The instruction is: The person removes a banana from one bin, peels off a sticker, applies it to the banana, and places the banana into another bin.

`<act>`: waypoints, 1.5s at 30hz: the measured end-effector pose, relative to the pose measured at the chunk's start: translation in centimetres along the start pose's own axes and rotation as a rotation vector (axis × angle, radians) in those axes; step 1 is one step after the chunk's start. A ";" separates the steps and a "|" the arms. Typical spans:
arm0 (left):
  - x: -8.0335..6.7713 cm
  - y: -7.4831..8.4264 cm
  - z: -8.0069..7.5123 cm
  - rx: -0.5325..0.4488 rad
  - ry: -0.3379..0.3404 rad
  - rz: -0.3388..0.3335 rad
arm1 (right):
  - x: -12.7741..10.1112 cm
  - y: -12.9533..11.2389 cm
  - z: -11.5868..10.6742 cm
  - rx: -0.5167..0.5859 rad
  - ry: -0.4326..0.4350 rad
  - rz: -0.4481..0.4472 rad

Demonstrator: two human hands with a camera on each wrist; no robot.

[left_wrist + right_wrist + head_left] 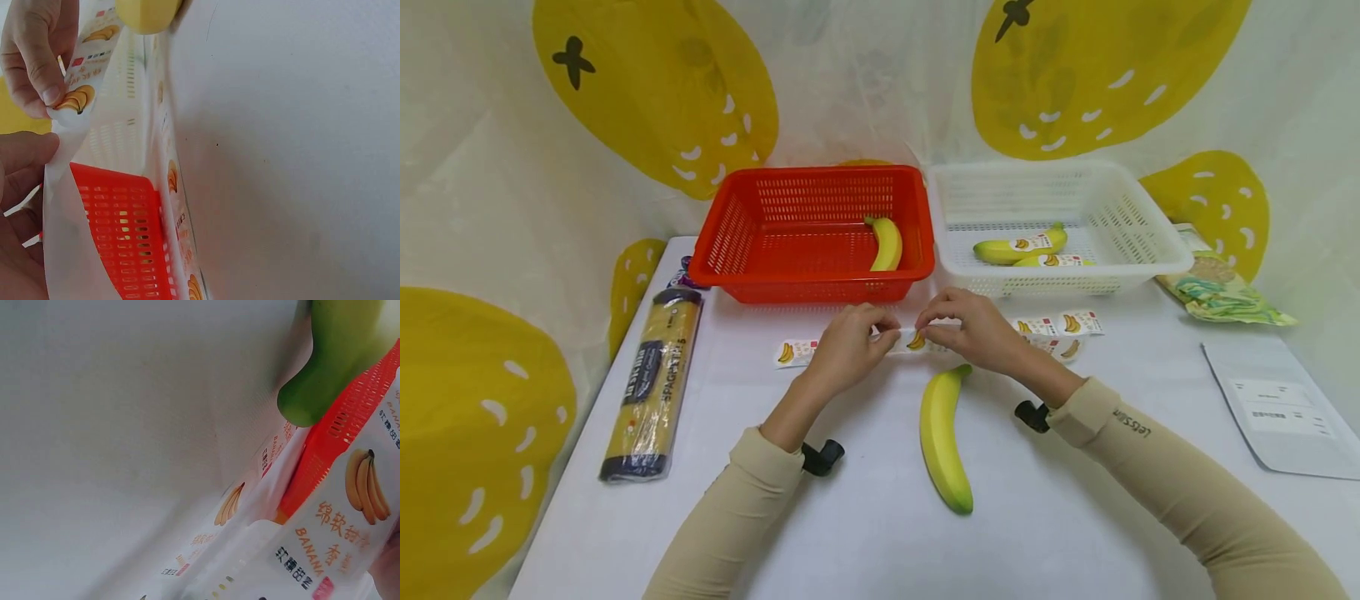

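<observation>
Both hands hold a strip of banana stickers raised over the table, in front of the baskets. My left hand pinches the bare white backing between thumb and fingers. Just to its right, my right hand pinches the end of a banana sticker, whose edge is lifted from the backing in the left wrist view. Printed stickers run on along the strip past the right hand. A banana lies on the table below the hands, its stem end toward them.
At the back stand a red basket with one banana and a white basket with two stickered bananas. Left lies a spaghetti pack. On the right are a green-and-white bag and a grey flat sheet.
</observation>
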State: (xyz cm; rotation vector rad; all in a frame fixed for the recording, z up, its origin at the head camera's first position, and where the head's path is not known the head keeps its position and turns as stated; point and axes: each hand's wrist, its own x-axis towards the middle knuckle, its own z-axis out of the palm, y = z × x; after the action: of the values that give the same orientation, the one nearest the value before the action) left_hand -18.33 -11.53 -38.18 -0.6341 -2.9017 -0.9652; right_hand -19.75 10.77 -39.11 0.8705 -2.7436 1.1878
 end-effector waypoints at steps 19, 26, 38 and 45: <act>0.2 -0.9 0.6 -0.011 0.010 -0.088 | -0.4 0.8 -0.7 0.181 -0.003 0.096; 0.2 -0.9 0.6 0.002 0.001 -0.103 | -0.6 0.9 -1.1 0.223 -0.002 0.116; 0.3 -1.5 0.9 0.096 0.000 -0.108 | -1.1 1.4 -1.4 0.274 0.033 0.152; 0.2 -1.3 0.9 0.131 0.065 -0.073 | -1.4 1.6 -1.6 0.284 0.038 0.198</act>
State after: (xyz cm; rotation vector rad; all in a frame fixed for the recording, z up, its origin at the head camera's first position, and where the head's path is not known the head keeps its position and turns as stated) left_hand -18.91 -11.95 -39.61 -0.4833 -2.9182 -0.7779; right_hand -19.74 13.42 -39.39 0.5931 -2.7246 1.6410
